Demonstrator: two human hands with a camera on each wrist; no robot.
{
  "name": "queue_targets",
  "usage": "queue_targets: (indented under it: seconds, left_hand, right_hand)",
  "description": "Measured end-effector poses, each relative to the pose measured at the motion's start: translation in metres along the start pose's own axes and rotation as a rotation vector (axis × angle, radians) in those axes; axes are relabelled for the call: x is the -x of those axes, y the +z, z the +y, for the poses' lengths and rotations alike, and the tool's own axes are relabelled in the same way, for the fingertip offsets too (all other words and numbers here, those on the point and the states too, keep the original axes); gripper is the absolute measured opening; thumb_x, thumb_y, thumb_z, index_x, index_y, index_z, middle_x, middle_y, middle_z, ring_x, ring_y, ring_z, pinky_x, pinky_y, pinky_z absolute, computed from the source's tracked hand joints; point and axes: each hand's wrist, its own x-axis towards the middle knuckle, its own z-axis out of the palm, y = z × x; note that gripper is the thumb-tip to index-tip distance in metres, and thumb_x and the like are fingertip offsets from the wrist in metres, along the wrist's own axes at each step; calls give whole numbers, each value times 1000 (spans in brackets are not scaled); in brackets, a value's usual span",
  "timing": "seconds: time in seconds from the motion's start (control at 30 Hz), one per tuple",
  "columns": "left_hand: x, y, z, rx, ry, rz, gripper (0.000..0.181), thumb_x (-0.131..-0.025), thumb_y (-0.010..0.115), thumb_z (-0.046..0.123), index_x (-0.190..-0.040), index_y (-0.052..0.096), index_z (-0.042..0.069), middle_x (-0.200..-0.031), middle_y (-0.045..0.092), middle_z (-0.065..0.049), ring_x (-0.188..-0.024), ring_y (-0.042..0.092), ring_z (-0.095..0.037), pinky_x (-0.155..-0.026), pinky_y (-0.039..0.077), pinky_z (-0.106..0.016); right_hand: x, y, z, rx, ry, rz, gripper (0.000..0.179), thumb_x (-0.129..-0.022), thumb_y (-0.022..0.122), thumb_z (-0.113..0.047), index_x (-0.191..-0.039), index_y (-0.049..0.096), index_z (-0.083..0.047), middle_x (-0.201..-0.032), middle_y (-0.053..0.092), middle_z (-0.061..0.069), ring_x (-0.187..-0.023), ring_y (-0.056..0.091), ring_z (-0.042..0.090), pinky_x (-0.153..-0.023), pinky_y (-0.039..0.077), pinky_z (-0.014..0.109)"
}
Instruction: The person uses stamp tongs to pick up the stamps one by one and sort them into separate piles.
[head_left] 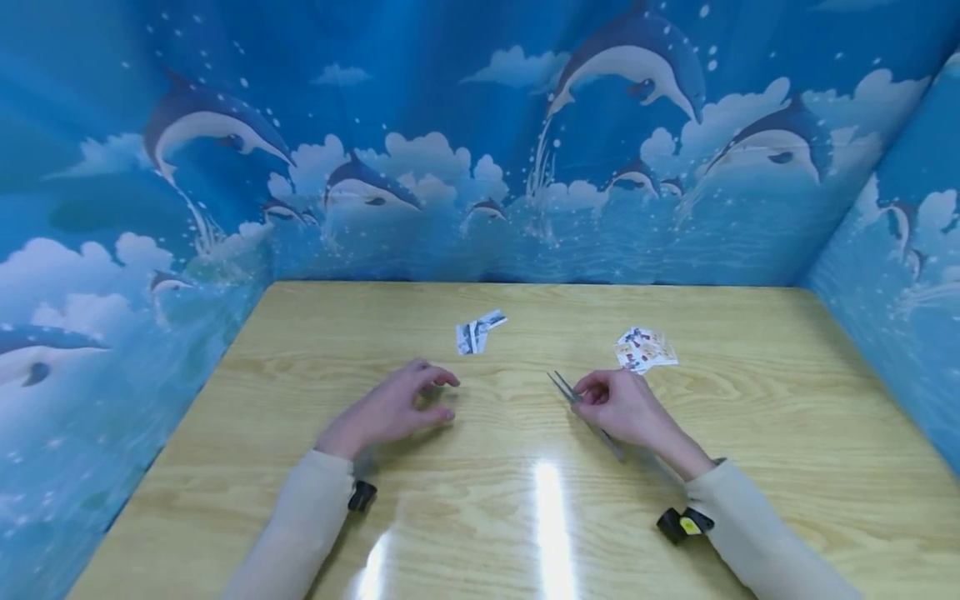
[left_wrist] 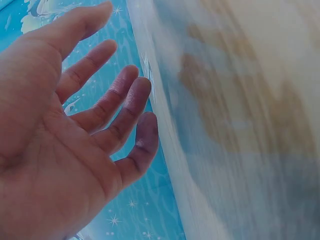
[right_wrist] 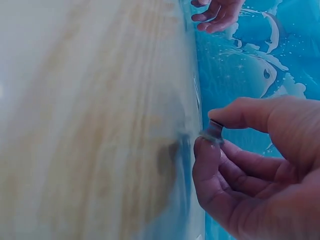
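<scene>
Between thumb and fingers my right hand (head_left: pixel 618 407) pinches a pair of metal tweezers (head_left: pixel 564 387), whose two tips stand apart and point to the far left. In the right wrist view only a short dark piece of the tweezers (right_wrist: pixel 214 131) shows at the fingertips. My left hand (head_left: pixel 397 404) is over the table's left half, fingers loosely bent, thumb apart, holding nothing. Its palm and spread fingers (left_wrist: pixel 107 107) show in the left wrist view. Beyond the right hand lies a cluster of small printed paper pieces (head_left: pixel 645 348). Farther back, near the middle, lie several grey-and-white picture pieces (head_left: pixel 474 335).
The glossy wood-grain table (head_left: pixel 495 450) carries bright light reflections near its front. A blue dolphin-print curtain (head_left: pixel 450 108) stands along the back and both sides. Dark wrist-worn devices sit on the left sleeve (head_left: pixel 300 517) and the right sleeve (head_left: pixel 757 525).
</scene>
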Motion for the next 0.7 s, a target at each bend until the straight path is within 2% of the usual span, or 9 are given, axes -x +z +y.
queue_targets:
  seconds: [0.2,0.47,0.7]
  left_hand:
    - [2,4,0,-16,-1,1,48,-93,75,37,-137,61,24,-134,58,-5,-121,58,-23,-104,50,-49]
    - [2,4,0,-36,16,-2,47,-93,74,38,-136,62,23,-130,60,-4,-120,58,-22,-103,51,-48]
    - [3,4,0,-32,24,-7,47,-94,73,37,-137,61,21,-131,60,-5,-120,59,-23,-104,50,-49]
  right_hand:
    - [3,1,7,-23,29,9,32,-83,77,-14,-112,72,-2,-88,71,5,-76,63,14,-71,53,30]
    - [4,2,7,-145,94,-25,42,-84,82,-13,-120,65,1,-87,68,9,-61,65,15,-57,58,32]
    - [3,1,6,-165,112,-54,42,-85,81,-14,-121,65,1,-88,68,10,-61,66,15,-60,59,32]
